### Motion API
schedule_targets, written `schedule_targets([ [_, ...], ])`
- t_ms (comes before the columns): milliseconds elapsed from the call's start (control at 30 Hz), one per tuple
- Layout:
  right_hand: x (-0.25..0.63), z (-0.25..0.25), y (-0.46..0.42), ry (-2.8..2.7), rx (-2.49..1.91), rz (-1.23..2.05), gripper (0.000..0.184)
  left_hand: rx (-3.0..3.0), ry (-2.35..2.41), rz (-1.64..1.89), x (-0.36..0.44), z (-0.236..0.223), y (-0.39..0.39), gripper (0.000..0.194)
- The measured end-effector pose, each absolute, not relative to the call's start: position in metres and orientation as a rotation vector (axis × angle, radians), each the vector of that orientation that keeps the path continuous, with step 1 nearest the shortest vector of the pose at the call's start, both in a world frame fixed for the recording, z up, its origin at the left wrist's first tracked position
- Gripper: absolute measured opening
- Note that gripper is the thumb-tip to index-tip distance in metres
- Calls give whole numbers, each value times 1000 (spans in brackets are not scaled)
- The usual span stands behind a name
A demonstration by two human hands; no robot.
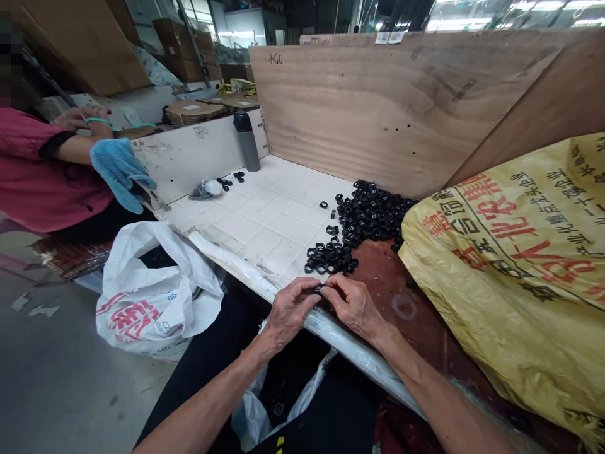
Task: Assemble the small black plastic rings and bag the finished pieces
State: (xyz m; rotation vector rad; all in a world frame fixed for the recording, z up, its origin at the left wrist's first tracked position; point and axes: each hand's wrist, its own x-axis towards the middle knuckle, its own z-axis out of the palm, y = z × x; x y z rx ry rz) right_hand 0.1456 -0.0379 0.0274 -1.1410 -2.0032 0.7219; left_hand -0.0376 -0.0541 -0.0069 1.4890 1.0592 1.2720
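Note:
My left hand (289,309) and my right hand (350,304) meet at the front edge of the tabletop. Between their fingertips they pinch one small black ring-shaped part (318,289), mostly covered by the fingers. Just beyond my hands lies a small cluster of black ring-shaped parts (328,257). It runs into a larger heap of the same parts (373,211) to the right. A few single rings (324,205) lie apart on the white tiled surface (269,214).
A yellow woven sack (510,252) covers the right side. A wooden board (378,107) closes the back. A grey bottle (247,145) and a small plastic bag (207,189) stand farther left. A white bag (155,302) hangs beside the table, near a person in pink (51,170).

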Motion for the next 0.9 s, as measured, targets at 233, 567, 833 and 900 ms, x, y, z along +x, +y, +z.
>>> schedule_targets([
  [233,142,27,-42,-2059,-1112,753,21,1412,1096,1235,-41,-5,-66,24],
  [567,136,27,-45,-2013,-1180,826,19,1341,1119,1247,-42,-2,-70,23],
  [833,135,28,-46,-1960,-1107,803,8,1296,1108,1278,-37,-1,-75,22],
  [900,135,28,-47,-1915,-1130,837,8,1300,1130,1311,-36,0,-75,22],
])
